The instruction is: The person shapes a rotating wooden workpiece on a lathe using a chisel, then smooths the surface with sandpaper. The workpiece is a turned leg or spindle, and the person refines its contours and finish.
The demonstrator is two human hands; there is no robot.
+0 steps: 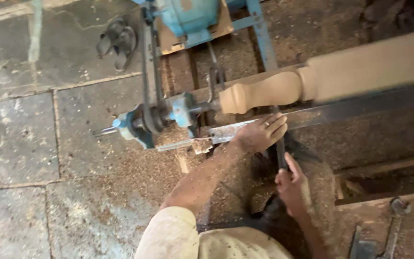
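A pale turned wooden spindle (312,81) is mounted on a blue lathe (168,115), its rounded end near the headstock. My left hand (260,134) rests fingers-down on the metal tool rest (341,109) just below the spindle, pressing on a dark turning chisel (280,148) that passes under it. My right hand (292,184) grips the chisel's handle lower down, close to my body. The chisel's tip is hidden behind my left hand.
A blue motor (188,17) and drive belt (150,62) sit behind the headstock. Sandals (118,41) lie on the stone floor at upper left. Sawdust covers the ground. Metal tools (391,230) lie at lower right.
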